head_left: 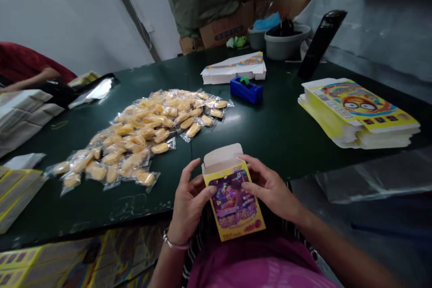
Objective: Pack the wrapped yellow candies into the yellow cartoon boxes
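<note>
Between my two hands, over my lap at the table's front edge, is a yellow printed cardboard box (236, 202) with a purple picture on its front. Its white top flap (222, 155) stands up. My left hand (191, 193) grips the left side, thumb on the front face. On the right side, my right hand (270, 184) holds it with the thumb on the front and the index finger by the flap. The inside of the box is hidden from me. Beyond my left hand lies a heap of yellow pieces in clear wrappers (135, 135).
A blue tape dispenser (247, 91) sits before a white stack of flat cartons (234, 69). Flattened yellow boxes (364, 108) are piled at right, near a black upright object (322, 45). Grey tubs (285, 45) stand behind. Another person's arm (33, 78) shows at far left.
</note>
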The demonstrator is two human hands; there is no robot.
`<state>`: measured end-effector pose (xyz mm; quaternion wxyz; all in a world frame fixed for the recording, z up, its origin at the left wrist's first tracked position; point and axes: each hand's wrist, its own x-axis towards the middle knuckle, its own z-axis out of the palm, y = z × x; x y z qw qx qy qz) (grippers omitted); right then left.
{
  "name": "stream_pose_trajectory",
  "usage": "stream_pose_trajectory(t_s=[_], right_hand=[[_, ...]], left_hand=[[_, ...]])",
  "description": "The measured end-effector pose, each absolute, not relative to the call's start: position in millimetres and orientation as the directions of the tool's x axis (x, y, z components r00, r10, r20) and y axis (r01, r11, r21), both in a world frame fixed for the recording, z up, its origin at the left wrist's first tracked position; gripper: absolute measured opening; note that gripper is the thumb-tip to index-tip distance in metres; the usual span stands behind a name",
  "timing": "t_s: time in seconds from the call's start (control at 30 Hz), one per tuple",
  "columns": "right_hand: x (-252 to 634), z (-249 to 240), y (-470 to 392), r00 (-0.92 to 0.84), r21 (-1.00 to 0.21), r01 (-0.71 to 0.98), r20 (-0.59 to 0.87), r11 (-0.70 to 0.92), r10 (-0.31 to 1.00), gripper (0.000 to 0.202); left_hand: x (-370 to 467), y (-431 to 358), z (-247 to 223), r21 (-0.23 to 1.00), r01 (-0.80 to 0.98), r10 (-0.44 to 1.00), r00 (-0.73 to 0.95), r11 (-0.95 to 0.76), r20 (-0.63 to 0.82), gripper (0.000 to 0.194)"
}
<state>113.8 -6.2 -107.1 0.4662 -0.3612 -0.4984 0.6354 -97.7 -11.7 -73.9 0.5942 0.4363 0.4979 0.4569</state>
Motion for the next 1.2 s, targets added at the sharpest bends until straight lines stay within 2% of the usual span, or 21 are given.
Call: stream_pose_trajectory(t_s=[0.1, 0.2, 0.3, 0.4, 0.53, 0.67, 0.77, 0.83, 0.93, 1.0, 1.1, 1.13, 1.2], right_hand=[[118.7, -110.1, -26.5, -0.376, -0.952, -0.248, -0.075, -0.178, 0.924, 0.048], [124.7, -112.7, -42.4, -0.45, -0.91, -0.268, -0.172, -0.316, 0.876, 0.045], [127.6, -113.6, -52.9, -0.461, -0.895, -0.269, -0.205, -0.355, 0.864, 0.045], [125.2, -113.6, -58.5, -0.444, -0.913, -0.265, -0.172, -0.312, 0.88, 0.04], [115.7, -112.5, -61.4, -0.38, -0.915, -0.286, -0.164, -0.284, 0.91, 0.038], [110.3, -110.2, -61.1, -0.304, -0.948, -0.229, -0.148, -0.223, 0.941, 0.033], [110.9, -108.7, -58.3, -0.294, -0.961, -0.191, -0.138, -0.2, 0.946, 0.02], [111.0, -107.9, -55.2, -0.24, -0.982, -0.143, -0.084, -0.12, 0.967, 0.009], [109.6, -107.9, -50.3, -0.153, -0.998, -0.066, 0.023, 0.013, 0.988, 0.013], [108.6, -108.8, -48.6, -0.114, -0.997, -0.074, 0.017, 0.008, 0.993, 0.008], [109.6, -110.8, -49.9, -0.077, -0.978, -0.198, -0.052, -0.066, 0.996, 0.022], [110.7, -111.2, -51.2, -0.078, -0.974, -0.217, -0.051, -0.066, 0.996, 0.025], [114.0, -110.4, -54.9, -0.101, -0.981, -0.194, -0.001, -0.021, 0.995, 0.017]], left_hand=[[-96.3, -34.1, -86.7, 0.971, -0.166, 0.981, 0.117, 0.172, -0.153, 0.057], [-103.0, -51.8, -92.7, 0.985, -0.126, 0.98, 0.175, 0.121, -0.098, 0.054], [-111.8, -63.0, -91.9, 0.995, 0.096, 0.98, 0.195, 0.004, -0.022, 0.055], [-121.4, -66.6, -84.2, 0.903, 0.391, 0.962, 0.26, -0.18, 0.079, 0.052], [-129.9, -67.3, -74.1, 0.813, 0.488, 0.932, 0.319, -0.319, 0.174, 0.049], [-129.4, -67.0, -72.7, 0.854, 0.449, 0.952, 0.261, -0.264, 0.158, 0.044], [-127.2, -66.3, -76.5, 0.92, 0.383, 0.983, 0.181, -0.085, 0.016, 0.028], [-124.6, -66.9, -81.1, 0.943, 0.329, 0.989, 0.118, 0.043, -0.086, 0.017], [-116.7, -68.4, -89.2, 0.972, 0.121, 0.979, -0.001, 0.203, -0.204, 0.007], [-110.2, -67.6, -92.8, 0.964, -0.066, 0.964, -0.056, 0.256, -0.26, 0.005], [-105.6, -62.3, -92.3, 0.935, -0.221, 0.957, -0.021, 0.279, -0.29, 0.019], [-106.2, -59.9, -90.6, 0.939, -0.202, 0.96, 0.025, 0.279, -0.28, 0.021], [-109.9, -56.1, -86.0, 0.964, -0.087, 0.963, 0.125, 0.251, -0.239, 0.015]])
